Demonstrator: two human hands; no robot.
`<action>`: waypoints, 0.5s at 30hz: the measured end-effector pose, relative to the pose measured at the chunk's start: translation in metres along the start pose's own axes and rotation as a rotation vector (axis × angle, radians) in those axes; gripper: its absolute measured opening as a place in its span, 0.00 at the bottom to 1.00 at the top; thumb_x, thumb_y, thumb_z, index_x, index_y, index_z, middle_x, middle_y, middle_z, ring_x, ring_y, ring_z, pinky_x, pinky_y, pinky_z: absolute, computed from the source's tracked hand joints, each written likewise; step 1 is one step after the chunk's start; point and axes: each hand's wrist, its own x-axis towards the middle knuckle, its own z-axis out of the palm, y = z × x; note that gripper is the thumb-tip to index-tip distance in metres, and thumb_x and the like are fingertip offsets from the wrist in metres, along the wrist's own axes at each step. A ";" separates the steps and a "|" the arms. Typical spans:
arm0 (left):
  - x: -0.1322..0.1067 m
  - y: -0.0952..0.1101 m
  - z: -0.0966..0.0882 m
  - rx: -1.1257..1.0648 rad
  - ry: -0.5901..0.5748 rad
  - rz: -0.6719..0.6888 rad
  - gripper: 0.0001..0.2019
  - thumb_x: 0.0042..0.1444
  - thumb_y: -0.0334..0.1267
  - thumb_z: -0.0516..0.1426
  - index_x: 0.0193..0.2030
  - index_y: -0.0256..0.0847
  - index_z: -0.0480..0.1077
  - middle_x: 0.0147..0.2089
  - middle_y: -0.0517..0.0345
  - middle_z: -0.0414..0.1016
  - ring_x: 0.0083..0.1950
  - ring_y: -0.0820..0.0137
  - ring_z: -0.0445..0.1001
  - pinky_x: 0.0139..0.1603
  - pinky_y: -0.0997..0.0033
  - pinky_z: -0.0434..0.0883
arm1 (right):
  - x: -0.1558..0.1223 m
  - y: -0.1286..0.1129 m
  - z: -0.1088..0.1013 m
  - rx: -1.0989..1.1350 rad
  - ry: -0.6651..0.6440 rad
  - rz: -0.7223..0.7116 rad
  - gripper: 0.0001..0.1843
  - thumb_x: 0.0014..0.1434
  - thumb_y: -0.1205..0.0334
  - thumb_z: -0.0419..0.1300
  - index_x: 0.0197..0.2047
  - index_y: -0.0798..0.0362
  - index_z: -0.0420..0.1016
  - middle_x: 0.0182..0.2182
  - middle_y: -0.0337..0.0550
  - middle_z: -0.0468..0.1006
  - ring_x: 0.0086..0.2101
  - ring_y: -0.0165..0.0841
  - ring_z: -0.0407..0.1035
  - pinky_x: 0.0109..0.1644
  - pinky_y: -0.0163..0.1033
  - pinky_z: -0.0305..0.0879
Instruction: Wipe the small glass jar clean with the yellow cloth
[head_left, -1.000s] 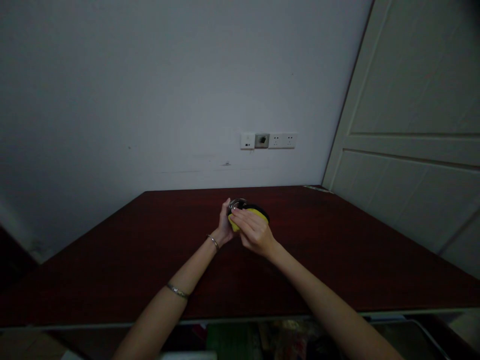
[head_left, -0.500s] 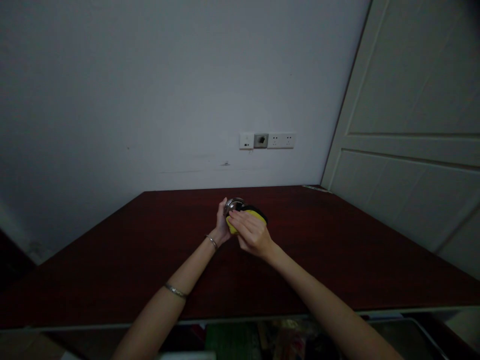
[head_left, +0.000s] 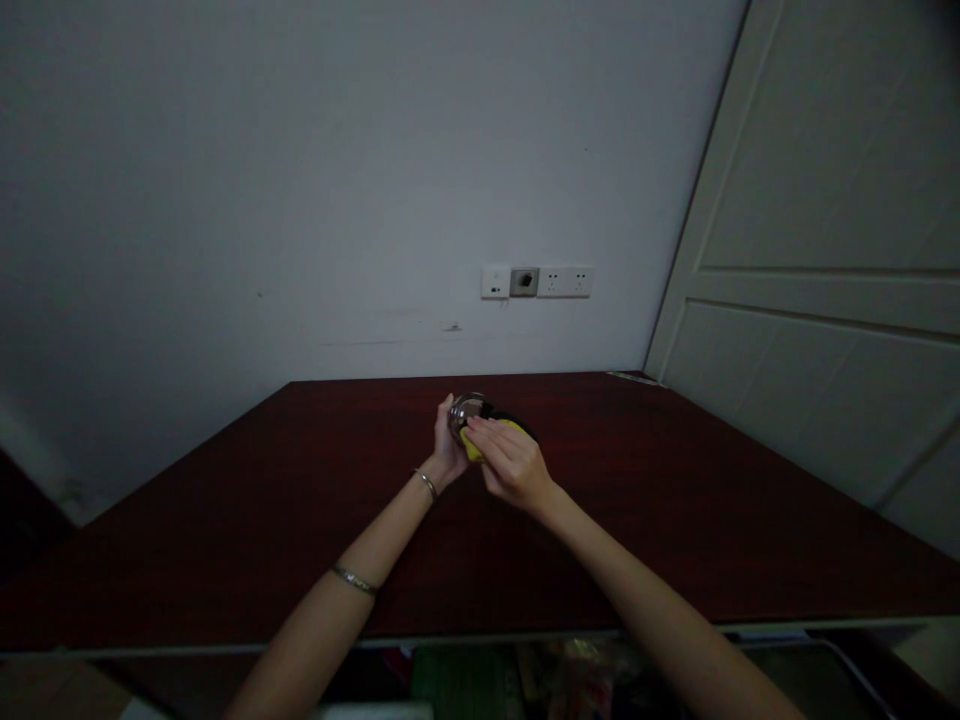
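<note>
My left hand (head_left: 447, 445) is closed around the left side of a shiny, round metal object (head_left: 466, 408), which looks like a small steel bowl or lid. My right hand (head_left: 514, 462) presses a yellow cloth (head_left: 474, 446) with a dark underside against the metal's right side. Its fingers lie over the cloth and hide part of it, along with the lower right of the metal. Both hands are together above the middle of the dark red table (head_left: 360, 560).
Behind the table rises a white wall with sockets (head_left: 553, 282). A pale panelled door (head_left: 817, 380) stands along the right. Under the table's front edge lie a green item (head_left: 465, 685) and other dim objects.
My right hand and the cloth have shifted slightly right across the metal, baring more of its shiny surface. My left hand keeps its hold in nearly the same place.
</note>
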 end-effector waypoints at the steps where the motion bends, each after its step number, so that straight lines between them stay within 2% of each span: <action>1: 0.001 0.000 0.001 -0.016 0.026 0.019 0.20 0.50 0.52 0.53 0.25 0.34 0.70 0.21 0.55 0.74 0.21 0.72 0.71 0.24 0.75 0.68 | 0.000 -0.002 0.001 0.006 -0.006 -0.012 0.24 0.52 0.76 0.50 0.53 0.62 0.66 0.48 0.57 0.74 0.52 0.39 0.66 0.55 0.46 0.66; 5: 0.001 0.000 0.000 -0.008 0.023 0.010 0.20 0.50 0.53 0.53 0.26 0.34 0.71 0.22 0.55 0.74 0.22 0.71 0.72 0.25 0.74 0.69 | -0.001 0.000 0.002 0.012 -0.010 -0.012 0.25 0.52 0.76 0.50 0.54 0.61 0.65 0.48 0.56 0.74 0.52 0.38 0.66 0.55 0.46 0.66; 7: 0.000 0.001 -0.004 0.032 -0.026 -0.043 0.23 0.50 0.55 0.52 0.27 0.34 0.71 0.21 0.54 0.74 0.20 0.70 0.71 0.21 0.74 0.67 | -0.003 0.007 0.002 0.002 0.007 0.028 0.26 0.52 0.77 0.49 0.55 0.59 0.64 0.49 0.55 0.73 0.51 0.38 0.67 0.54 0.46 0.67; 11: -0.002 0.003 -0.012 0.119 -0.110 -0.171 0.29 0.48 0.62 0.48 0.27 0.34 0.71 0.18 0.54 0.71 0.14 0.70 0.65 0.11 0.74 0.58 | -0.007 0.017 0.001 -0.008 0.040 0.095 0.27 0.52 0.77 0.50 0.56 0.57 0.63 0.50 0.54 0.73 0.52 0.39 0.66 0.54 0.47 0.67; 13: -0.001 0.003 -0.011 0.100 -0.100 -0.156 0.28 0.48 0.62 0.49 0.27 0.34 0.71 0.18 0.54 0.71 0.14 0.71 0.65 0.13 0.74 0.60 | -0.007 0.016 0.002 -0.005 0.042 0.085 0.27 0.51 0.77 0.50 0.56 0.58 0.64 0.49 0.54 0.73 0.52 0.39 0.66 0.54 0.48 0.68; 15: 0.001 0.002 -0.008 0.041 -0.055 -0.081 0.26 0.49 0.59 0.50 0.27 0.34 0.71 0.19 0.54 0.72 0.18 0.71 0.69 0.18 0.73 0.64 | -0.006 0.011 0.003 0.007 0.033 0.059 0.26 0.51 0.77 0.50 0.55 0.59 0.64 0.49 0.56 0.73 0.52 0.39 0.66 0.54 0.47 0.67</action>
